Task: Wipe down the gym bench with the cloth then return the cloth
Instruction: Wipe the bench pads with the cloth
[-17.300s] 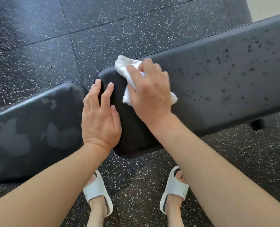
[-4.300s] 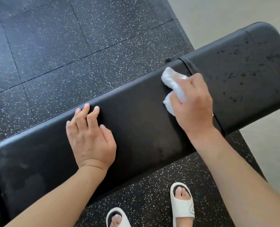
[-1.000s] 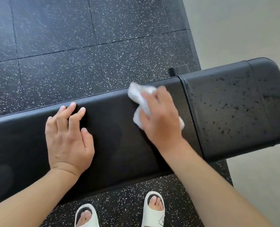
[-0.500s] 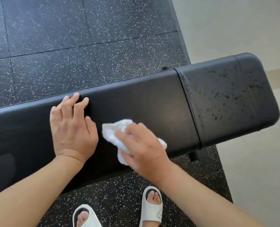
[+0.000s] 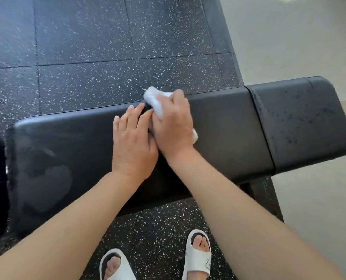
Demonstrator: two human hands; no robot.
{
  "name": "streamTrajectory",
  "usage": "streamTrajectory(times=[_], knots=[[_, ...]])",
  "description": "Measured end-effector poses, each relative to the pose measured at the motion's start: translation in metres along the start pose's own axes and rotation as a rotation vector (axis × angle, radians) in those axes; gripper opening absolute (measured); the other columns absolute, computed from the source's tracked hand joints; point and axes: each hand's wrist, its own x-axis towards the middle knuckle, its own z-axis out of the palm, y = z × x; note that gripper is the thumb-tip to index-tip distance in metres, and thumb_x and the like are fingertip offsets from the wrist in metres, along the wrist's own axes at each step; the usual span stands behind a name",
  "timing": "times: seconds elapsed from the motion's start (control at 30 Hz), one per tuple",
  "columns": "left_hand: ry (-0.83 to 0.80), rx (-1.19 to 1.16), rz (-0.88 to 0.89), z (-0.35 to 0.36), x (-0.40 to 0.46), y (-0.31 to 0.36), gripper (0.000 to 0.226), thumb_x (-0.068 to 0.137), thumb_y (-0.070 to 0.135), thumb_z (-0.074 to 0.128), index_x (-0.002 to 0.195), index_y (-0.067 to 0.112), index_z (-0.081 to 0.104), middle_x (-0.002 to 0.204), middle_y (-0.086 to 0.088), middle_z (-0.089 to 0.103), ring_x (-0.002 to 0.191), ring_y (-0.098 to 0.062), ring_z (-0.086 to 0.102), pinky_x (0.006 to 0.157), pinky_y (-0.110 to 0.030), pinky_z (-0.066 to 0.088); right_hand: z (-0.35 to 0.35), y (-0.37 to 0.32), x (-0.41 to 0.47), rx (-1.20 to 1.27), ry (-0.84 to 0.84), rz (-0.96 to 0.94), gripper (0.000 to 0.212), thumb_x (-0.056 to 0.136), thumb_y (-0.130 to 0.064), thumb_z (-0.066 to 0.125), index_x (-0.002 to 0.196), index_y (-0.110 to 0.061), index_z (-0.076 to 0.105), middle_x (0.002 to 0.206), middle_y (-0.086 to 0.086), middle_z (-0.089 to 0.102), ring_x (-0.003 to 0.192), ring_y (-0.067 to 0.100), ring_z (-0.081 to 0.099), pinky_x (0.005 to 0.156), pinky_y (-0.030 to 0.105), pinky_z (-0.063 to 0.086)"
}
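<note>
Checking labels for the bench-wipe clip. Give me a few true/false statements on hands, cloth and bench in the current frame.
1. The right hand holds the white cloth against the bench pad. True.
2. The left hand lies flat on the pad, fingers straight. True.
3. The cloth sits at the near edge of the pad. False: it is at the far edge.
4. The end section of the bench is speckled with droplets. True.
5. The two hands are far apart. False: they are side by side, touching.
6. The person is barefoot. False: white slides are on both feet.
</note>
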Motion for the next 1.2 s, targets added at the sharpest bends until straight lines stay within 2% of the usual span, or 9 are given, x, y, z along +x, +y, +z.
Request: streamTrajectory(times=[0.07,0.27,0.4,0.57,0.7,0.8,0.9,1.0,1.2], knots=[[-0.034,-0.06,0.064,-0.017,-0.015,-0.027,0.052,0.097,0.007,0.053,0.149,0.005,0.053,0.163,-0.013,0.042,0.153,-0.032,0.034,0.129,-0.046,0.02,0.007,-0.023,-0.028,0.108,-0.037,-0.103,0.011,0.087,-0.007,0.066,0.095,-0.003,0.072,0.094,0.018,0.056,0.08,0.033,0.051,0.069,0.042,0.043],[-0.107,0.236,0.257,-0.067,-0.094,-0.122,0.056,0.101,0.024,0.041,0.156,0.017,0.048,0.169,-0.006,0.034,0.155,-0.034,0.032,0.126,-0.056,0.024,-0.056,0.054,-0.088,0.07,-0.379,-0.605,0.031,0.093,-0.007,0.065,0.123,-0.005,0.072,0.102,0.015,0.059,0.087,0.038,0.058,0.082,0.046,0.053],[-0.018,0.215,0.153,-0.082,-0.111,-0.153,0.055,0.102,0.028,0.041,0.154,0.013,0.049,0.168,-0.006,0.035,0.154,-0.034,0.034,0.128,-0.053,0.022,-0.08,0.117,-0.048,-0.116,-0.132,-0.256,0.035,0.093,-0.011,0.058,0.125,-0.007,0.072,0.104,0.017,0.056,0.094,0.036,0.058,0.082,0.051,0.053],[0.059,0.158,0.072,-0.08,-0.115,-0.149,0.053,0.099,0.026,0.047,0.146,0.003,0.052,0.158,-0.016,0.042,0.147,-0.038,0.038,0.127,-0.05,0.027,-0.031,0.043,-0.034,-0.161,0.021,0.07,0.045,0.082,-0.006,0.055,0.123,-0.022,0.068,0.099,0.012,0.055,0.091,0.032,0.049,0.078,0.045,0.05],[0.108,0.156,-0.034,-0.087,-0.12,-0.157,0.051,0.099,0.027,0.047,0.145,0.007,0.052,0.156,-0.013,0.044,0.143,-0.038,0.042,0.124,-0.051,0.029,0.028,-0.077,-0.055,-0.015,-0.013,-0.132,0.044,0.073,0.002,0.059,0.112,-0.013,0.072,0.095,0.019,0.057,0.081,0.036,0.054,0.064,0.045,0.05],[0.139,0.169,-0.098,-0.092,-0.132,-0.167,0.049,0.1,0.027,0.044,0.146,0.01,0.051,0.158,-0.012,0.044,0.141,-0.039,0.043,0.122,-0.054,0.028,0.054,-0.146,-0.094,0.008,-0.259,-0.341,0.038,0.077,-0.011,0.048,0.107,-0.007,0.071,0.105,0.017,0.06,0.088,0.034,0.055,0.071,0.047,0.05],[0.138,0.103,-0.081,-0.092,-0.14,-0.171,0.045,0.1,0.021,0.043,0.142,0.004,0.05,0.16,-0.017,0.043,0.149,-0.039,0.037,0.123,-0.051,0.027,0.041,-0.134,-0.116,0.11,-0.357,-0.601,0.018,0.078,-0.007,0.063,0.094,-0.001,0.071,0.093,0.019,0.062,0.076,0.033,0.054,0.064,0.047,0.05],[0.159,0.063,-0.099,-0.088,-0.139,-0.167,0.04,0.1,0.019,0.044,0.135,0.004,0.055,0.159,-0.015,0.044,0.15,-0.037,0.036,0.124,-0.053,0.028,0.004,-0.062,-0.099,0.072,-0.324,-0.747,0.027,0.081,-0.005,0.066,0.108,-0.003,0.072,0.095,0.015,0.059,0.075,0.033,0.056,0.067,0.045,0.053],[0.261,0.045,-0.099,-0.079,-0.14,-0.169,0.036,0.097,0.014,0.047,0.13,0.006,0.06,0.157,-0.013,0.049,0.149,-0.034,0.041,0.119,-0.054,0.034,-0.034,0.029,-0.053,-0.118,-0.064,-0.052,0.042,0.091,-0.002,0.058,0.13,-0.01,0.07,0.106,0.018,0.056,0.096,0.034,0.053,0.082,0.041,0.048]])
